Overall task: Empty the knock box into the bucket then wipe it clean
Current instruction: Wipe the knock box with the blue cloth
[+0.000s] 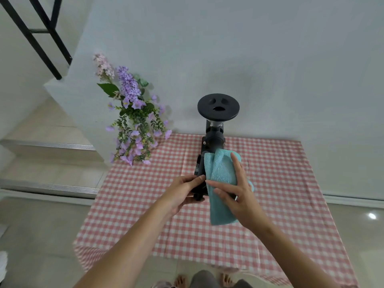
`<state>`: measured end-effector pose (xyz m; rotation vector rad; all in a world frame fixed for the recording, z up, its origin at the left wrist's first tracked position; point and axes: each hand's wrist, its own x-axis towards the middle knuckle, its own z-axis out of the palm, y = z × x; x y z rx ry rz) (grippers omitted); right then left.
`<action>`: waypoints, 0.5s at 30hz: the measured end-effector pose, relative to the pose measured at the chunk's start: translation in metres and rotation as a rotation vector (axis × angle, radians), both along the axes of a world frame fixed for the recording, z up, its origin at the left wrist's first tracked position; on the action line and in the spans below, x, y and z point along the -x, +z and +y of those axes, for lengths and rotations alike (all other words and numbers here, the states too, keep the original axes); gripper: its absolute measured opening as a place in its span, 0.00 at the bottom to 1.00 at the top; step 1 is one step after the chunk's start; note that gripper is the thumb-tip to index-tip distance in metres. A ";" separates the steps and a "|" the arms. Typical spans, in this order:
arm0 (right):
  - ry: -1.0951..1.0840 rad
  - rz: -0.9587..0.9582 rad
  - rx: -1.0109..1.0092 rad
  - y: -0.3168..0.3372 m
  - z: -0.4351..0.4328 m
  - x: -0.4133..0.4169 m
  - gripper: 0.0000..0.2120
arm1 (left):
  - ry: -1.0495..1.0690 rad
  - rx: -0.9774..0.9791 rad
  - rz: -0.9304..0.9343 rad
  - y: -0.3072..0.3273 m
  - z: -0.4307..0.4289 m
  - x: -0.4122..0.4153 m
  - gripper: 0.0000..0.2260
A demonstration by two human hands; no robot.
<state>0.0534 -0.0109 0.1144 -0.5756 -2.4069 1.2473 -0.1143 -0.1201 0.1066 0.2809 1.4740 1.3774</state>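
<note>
Over a pink-and-white checked tablecloth (270, 183) by a white wall, the left hand (182, 194) grips a black knock box (198, 183) while the right hand (239, 196) presses a folded teal terry cloth (220, 175) against it.

One cloth (221, 183), one grinder (216, 129), two hands (180, 194)
</note>
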 end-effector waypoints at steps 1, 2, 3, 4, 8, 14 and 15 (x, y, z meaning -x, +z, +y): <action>-0.008 0.009 -0.056 -0.004 0.000 -0.001 0.16 | -0.003 -0.001 -0.001 0.000 0.000 -0.001 0.14; -0.024 0.002 -0.086 -0.007 0.002 -0.002 0.19 | -0.010 -0.002 0.006 0.001 0.001 -0.001 0.14; -0.049 -0.021 -0.069 -0.005 0.004 -0.001 0.23 | -0.017 -0.006 0.019 0.001 0.001 -0.001 0.14; -0.071 -0.040 -0.020 -0.002 0.007 0.001 0.25 | -0.021 -0.015 0.033 0.002 0.001 0.000 0.13; -0.044 -0.047 0.159 0.018 0.026 0.008 0.24 | -0.059 -0.034 0.142 0.007 0.002 0.004 0.11; -0.034 -0.294 0.476 0.038 0.063 0.017 0.18 | -0.213 -0.085 0.286 0.007 -0.006 0.006 0.11; -0.041 -0.309 0.492 0.038 0.065 0.018 0.20 | -0.212 -0.083 0.294 0.006 -0.005 0.005 0.11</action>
